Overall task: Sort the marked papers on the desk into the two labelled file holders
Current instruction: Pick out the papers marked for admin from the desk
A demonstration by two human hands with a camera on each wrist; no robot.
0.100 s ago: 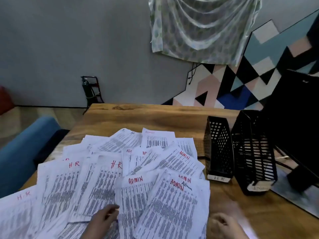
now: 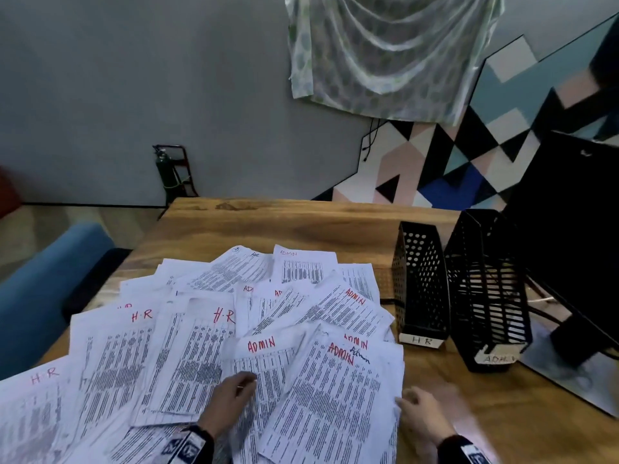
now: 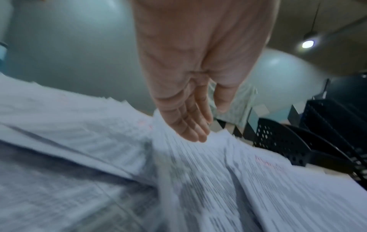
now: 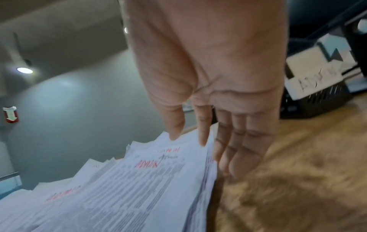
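Both hands advanced farther onto the spread, left hand (image 2: 231, 395) flat, fingers straight on ADMIN sheet (image 2: 268, 370), right hand (image 2: 423, 413) relaxed at papers (image 2: 140, 356) right edge, file holders (image 2: 422, 283) far right on table (image 2: 301, 226).

A draped curtain (image 2: 392, 51) hangs on the grey wall; a fire extinguisher (image 2: 165, 172) stands below

Both hands advanced: left hand (image 2: 231, 400) further onto papers (image 2: 187, 356), right hand (image 2: 423, 413) at edge

An office: a wooden bench (image 2: 301, 226) strewn with printed papers (image 2: 207, 346) marked HR and ADMIN, two black file holders (image 2: 422, 283) with matching labels, a dark monitor (image 2: 569, 229), and a fire extinguisher (image 2: 167, 172) by the grey wall.
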